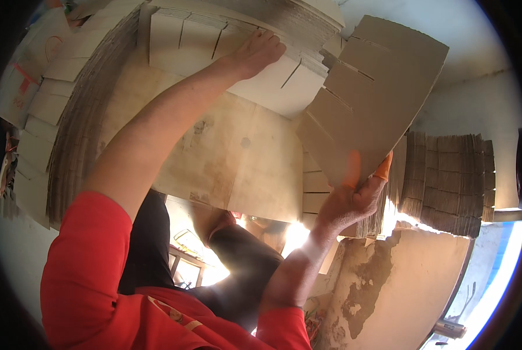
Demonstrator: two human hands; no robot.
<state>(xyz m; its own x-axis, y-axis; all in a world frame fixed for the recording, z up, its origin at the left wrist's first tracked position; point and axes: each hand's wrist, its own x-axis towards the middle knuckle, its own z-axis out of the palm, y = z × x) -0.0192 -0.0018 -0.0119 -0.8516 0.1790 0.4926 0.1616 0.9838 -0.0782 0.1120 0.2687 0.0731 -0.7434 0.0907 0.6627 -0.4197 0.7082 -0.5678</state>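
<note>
Way left of the left hand [260, 55], I'm seeing a long cardboard stack [89, 116] running along the table [226, 140]. That hand is resting, fingers curled, on a pile [199, 41] of slotted cardboard; can't tell if it's actually gripping any. The two hands are sitting well apart. My right hand [357, 201], orange cover [383, 166] and all, is pinching the slotted sheet [383, 87], which is sticking up above it. Just right of that hand, a brown stack [451, 181] is standing.
</note>
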